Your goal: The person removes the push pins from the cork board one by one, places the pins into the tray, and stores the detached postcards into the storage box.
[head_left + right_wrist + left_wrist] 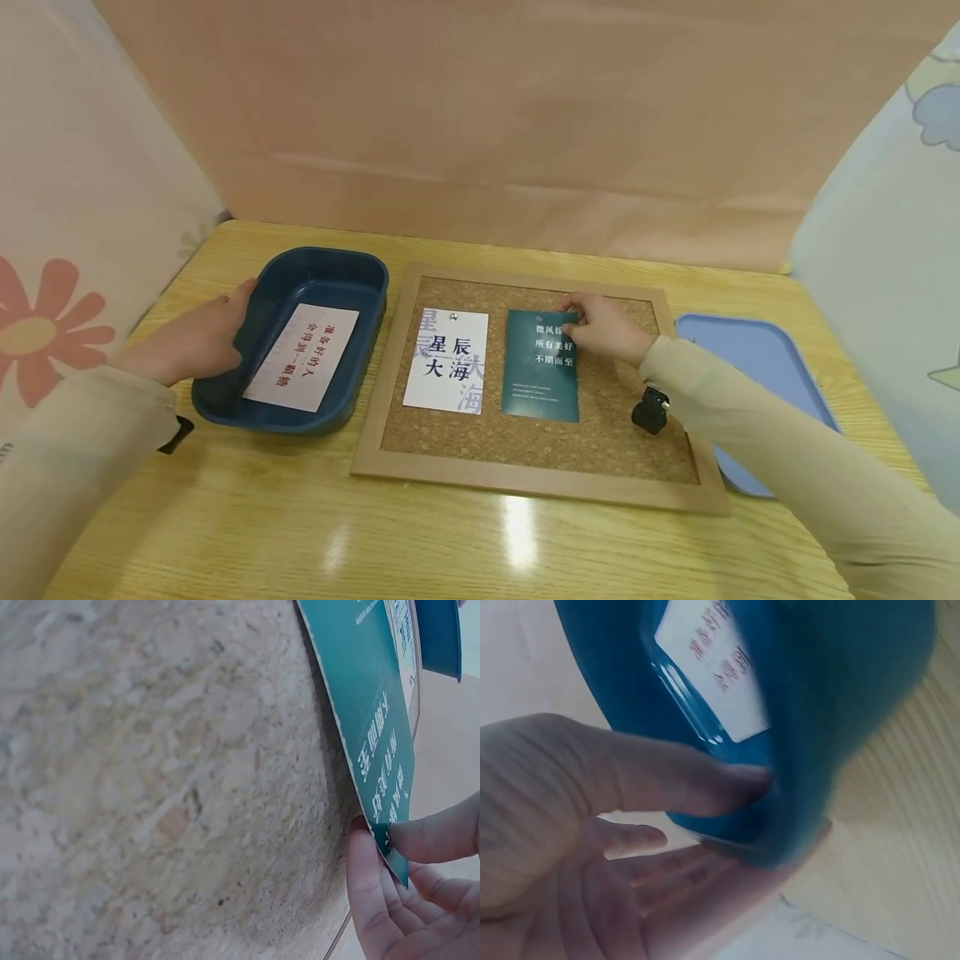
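Note:
My left hand [201, 335] grips the left wall of a dark blue bin [279, 425]; in the left wrist view the thumb [697, 780] lies over the inner side and the fingers outside. A white card with red writing [303, 357] lies in the bin. My right hand [611, 327] pinches a dark green card with white writing [542, 390] by its upper right edge, thumb on the printed face. The card lies over a wood-framed cork board [461, 442], and its pinched edge stands off the cork. To its left, a white card with dark blue writing [444, 393] hangs on a pushpin [453, 317].
A light blue tray [757, 362] stands right of the board, partly behind my right sleeve. The board and bin rest on a wooden table [420, 550]. A plain backdrop [495, 167] closes off the rear, and printed panels stand at both sides.

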`<state>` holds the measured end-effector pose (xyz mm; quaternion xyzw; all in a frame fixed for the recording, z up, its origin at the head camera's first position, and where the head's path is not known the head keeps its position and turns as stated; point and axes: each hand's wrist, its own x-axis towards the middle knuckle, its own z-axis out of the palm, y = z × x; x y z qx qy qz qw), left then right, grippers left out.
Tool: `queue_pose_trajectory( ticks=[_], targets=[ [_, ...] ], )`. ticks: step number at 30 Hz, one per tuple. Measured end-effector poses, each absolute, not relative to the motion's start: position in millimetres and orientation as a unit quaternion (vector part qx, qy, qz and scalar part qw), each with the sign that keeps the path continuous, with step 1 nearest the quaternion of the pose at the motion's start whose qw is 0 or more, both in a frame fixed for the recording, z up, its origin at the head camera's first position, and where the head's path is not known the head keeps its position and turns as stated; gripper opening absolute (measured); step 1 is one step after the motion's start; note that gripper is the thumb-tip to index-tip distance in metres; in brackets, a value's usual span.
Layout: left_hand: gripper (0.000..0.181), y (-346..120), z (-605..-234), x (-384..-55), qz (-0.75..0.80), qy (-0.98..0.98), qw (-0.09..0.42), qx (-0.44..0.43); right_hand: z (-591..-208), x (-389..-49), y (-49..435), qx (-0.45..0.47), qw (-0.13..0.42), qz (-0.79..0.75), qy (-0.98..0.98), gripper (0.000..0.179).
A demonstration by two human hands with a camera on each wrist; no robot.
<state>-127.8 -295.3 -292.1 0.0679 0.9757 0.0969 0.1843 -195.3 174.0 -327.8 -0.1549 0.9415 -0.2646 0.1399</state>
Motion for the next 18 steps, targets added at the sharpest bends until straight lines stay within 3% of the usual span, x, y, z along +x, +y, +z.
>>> queue_pose_trajectory(
  ticks=[18],
  targets=[
    [0.091, -313, -301, -135, 0.119, 0.973, 0.184, 0.076, -328, -200, 178, -0.120, 0.200, -0.343, 0.910, 0.036]
  ],
)
